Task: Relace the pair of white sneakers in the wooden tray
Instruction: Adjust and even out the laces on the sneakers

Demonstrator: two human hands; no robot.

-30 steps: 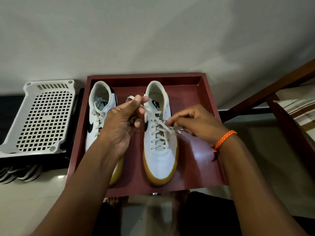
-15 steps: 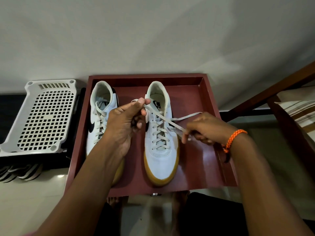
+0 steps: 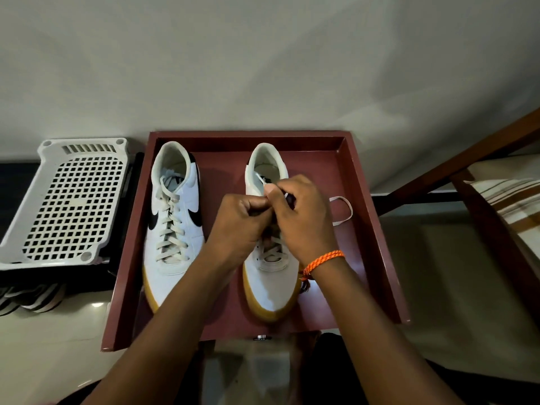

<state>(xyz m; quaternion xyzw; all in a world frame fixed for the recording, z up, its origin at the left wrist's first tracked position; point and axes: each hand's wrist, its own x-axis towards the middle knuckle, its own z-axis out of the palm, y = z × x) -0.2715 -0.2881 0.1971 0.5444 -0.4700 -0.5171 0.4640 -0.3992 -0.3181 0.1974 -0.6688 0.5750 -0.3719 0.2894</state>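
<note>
Two white sneakers with gum soles stand side by side in the reddish wooden tray [image 3: 377, 229], toes toward me. The left sneaker [image 3: 175, 229] is laced to the top and nothing touches it. Over the tongue of the right sneaker [image 3: 270, 287] my left hand [image 3: 242, 226] and my right hand [image 3: 304, 220] meet, fingers curled and pinching its lace at the upper eyelets. A loop of that lace [image 3: 343, 210] trails out to the right on the tray floor. My hands hide the upper lacing.
A white perforated plastic crate [image 3: 67, 200] lies left of the tray on a dark surface. A wooden frame with striped fabric [image 3: 502, 200] stands at the right. A pale wall rises behind the tray, and glossy floor lies in front.
My right hand moved left from the tray's right side to the sneaker's tongue, meeting my left hand. The taut lace went slack into a loop. The left sneaker came fully into sight.
</note>
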